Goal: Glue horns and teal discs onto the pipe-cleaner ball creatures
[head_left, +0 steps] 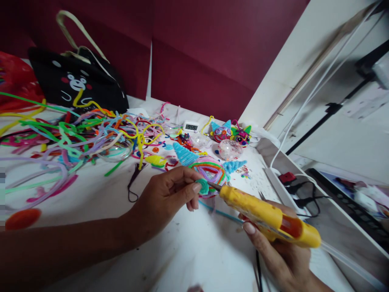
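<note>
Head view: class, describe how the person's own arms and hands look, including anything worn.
The left grip and right grip are bare human hands, without gloves. No sleeve, watch or bracelet shows. The left forearm is bare to the picture's edge; little of the right forearm shows. Some right fingers are hidden, so rings there cannot be ruled out.

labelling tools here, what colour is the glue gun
The glue gun is mainly yellow; see head view.

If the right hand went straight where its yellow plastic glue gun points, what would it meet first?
Probably the small teal fuzzy coiled disc in the left hand; whether the metal nozzle touches it is unclear.
</note>
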The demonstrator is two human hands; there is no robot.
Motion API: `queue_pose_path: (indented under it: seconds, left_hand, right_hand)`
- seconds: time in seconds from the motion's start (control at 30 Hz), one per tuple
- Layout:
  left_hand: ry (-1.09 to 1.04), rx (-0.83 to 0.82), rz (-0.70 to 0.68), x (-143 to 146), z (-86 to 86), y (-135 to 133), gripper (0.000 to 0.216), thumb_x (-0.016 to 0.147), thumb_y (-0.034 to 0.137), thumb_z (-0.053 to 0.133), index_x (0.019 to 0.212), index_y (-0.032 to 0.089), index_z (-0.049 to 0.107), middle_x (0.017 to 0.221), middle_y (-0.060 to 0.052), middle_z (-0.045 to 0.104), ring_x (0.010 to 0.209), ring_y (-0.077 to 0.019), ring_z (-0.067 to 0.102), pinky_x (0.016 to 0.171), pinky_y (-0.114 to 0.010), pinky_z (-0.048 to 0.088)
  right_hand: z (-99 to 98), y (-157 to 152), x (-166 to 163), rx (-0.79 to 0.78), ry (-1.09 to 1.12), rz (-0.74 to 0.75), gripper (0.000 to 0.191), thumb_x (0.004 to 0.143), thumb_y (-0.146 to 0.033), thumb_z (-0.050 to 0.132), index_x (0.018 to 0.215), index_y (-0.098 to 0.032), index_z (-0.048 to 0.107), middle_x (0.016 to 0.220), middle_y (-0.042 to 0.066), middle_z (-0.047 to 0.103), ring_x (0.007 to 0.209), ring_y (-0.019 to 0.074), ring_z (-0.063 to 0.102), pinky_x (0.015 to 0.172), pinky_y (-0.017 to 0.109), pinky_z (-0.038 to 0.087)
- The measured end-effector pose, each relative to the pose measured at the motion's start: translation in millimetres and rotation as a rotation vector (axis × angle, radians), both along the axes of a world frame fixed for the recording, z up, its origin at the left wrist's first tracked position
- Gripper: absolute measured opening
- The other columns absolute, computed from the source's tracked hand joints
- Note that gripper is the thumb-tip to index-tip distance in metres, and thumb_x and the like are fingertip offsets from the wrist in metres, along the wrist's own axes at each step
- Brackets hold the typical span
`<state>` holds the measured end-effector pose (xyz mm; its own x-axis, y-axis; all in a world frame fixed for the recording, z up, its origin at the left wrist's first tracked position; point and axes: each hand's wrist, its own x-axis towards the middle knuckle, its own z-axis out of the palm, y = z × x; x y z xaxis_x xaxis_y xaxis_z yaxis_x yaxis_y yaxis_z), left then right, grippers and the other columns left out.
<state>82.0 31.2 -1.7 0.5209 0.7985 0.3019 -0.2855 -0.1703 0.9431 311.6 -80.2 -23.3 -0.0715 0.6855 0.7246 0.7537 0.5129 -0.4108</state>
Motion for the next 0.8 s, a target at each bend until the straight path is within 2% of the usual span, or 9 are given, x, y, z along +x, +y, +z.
queue_pose_path:
  seconds: [0.33, 0.5, 0.8]
  left_hand:
    - [0.001, -0.001, 0.027, 0.0, 4.4, 0.2, 0.005, 0.088, 0.017, 0.059, 0.092, 0.018, 0.062, 0.061, 0.006, 0.063, 0.056, -0.0067, 0.059, 0.056, -0.017, 0.050]
    - [0.003, 0.004, 0.042, -0.1, 5.3, 0.3, 0.006, 0.087, 0.017, 0.060, 0.092, 0.018, 0.062, 0.061, 0.006, 0.063, 0.056, -0.0067, 0.059, 0.056, -0.017, 0.050]
    - [0.011, -0.002, 0.069, 0.3, 8.9, 1.2, 0.004, 0.086, 0.018, 0.061, 0.090, 0.017, 0.062, 0.060, 0.006, 0.064, 0.055, -0.0066, 0.059, 0.055, -0.016, 0.051]
  right_hand:
    - [-3.9, -1.7, 3.3, -0.013, 0.023, 0.009, 0.030, 0.084, -0.016, 0.064, 0.111, -0.025, 0.056, 0.101, 0.006, 0.057, 0.084, 0.0200, 0.062, 0.062, 0.027, 0.057]
    - [-5.3, -2.3, 4.2, -0.033, 0.054, 0.018, 0.034, 0.083, -0.015, 0.065, 0.114, -0.027, 0.055, 0.104, 0.004, 0.056, 0.088, 0.0191, 0.061, 0.067, 0.026, 0.058]
    - [-1.8, -1.7, 2.0, -0.026, 0.022, 0.003, 0.030, 0.084, -0.017, 0.064, 0.112, -0.025, 0.056, 0.102, 0.005, 0.056, 0.085, 0.0188, 0.061, 0.066, 0.026, 0.058]
